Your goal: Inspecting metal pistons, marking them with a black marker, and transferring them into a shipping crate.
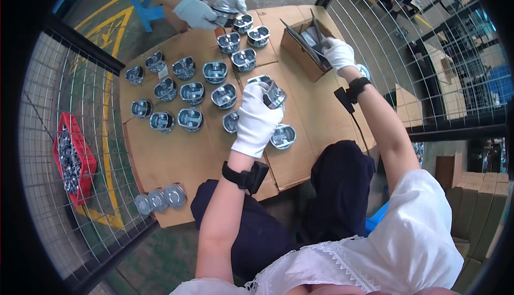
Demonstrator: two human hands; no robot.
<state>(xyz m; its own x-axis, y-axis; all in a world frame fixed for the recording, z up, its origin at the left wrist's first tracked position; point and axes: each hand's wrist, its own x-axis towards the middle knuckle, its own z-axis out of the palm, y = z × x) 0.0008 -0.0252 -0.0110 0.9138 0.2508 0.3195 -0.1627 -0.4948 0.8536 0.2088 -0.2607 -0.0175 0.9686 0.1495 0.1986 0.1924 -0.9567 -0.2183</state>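
The left hand [258, 119] hides part (the left) of its piston [276, 96].

light: bright, pretty even | glare: shiny hotspots on metal pistons [215, 72] | edges: wire fence [83, 47] bows hard, corners black

A low tabletop covered in flat brown cardboard sheets [176, 158] carries silver, cylindrical metal pistons [214, 72], spread in loose rows over its left and middle. Three silver, flat-faced metal discs [157, 200] sit close together at its near-left corner; an open brown cardboard box [300, 54] stands far right.
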